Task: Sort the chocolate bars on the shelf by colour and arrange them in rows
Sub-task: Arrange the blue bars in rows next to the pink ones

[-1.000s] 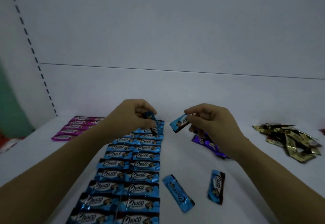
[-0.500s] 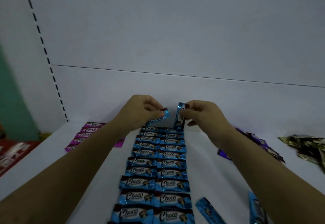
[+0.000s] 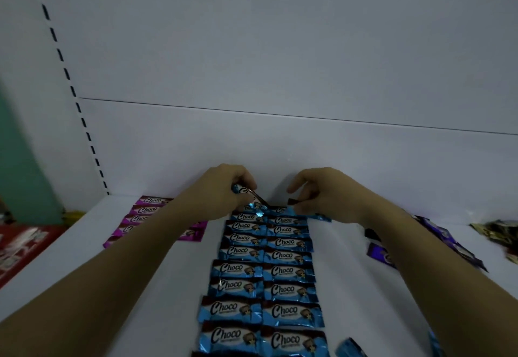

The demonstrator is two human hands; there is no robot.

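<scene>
The left hand (image 3: 218,192) is gripping a tilted blue Choco bar (image 3: 241,190) over the far end of the two blue columns (image 3: 263,272) on the white shelf (image 3: 157,286) — the right hand (image 3: 325,191) is pinching a second blue bar (image 3: 293,202) lying there. Pink bars (image 3: 145,211) are lying to the left, purple bars (image 3: 437,233) to the right.

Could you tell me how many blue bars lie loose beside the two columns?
2: one blue bar just right of the columns at the bottom edge, another farther right by the right forearm; more may be hidden.

Two hands (image 3: 217,192) (image 3: 326,192), two blue bar columns (image 3: 288,271)
</scene>
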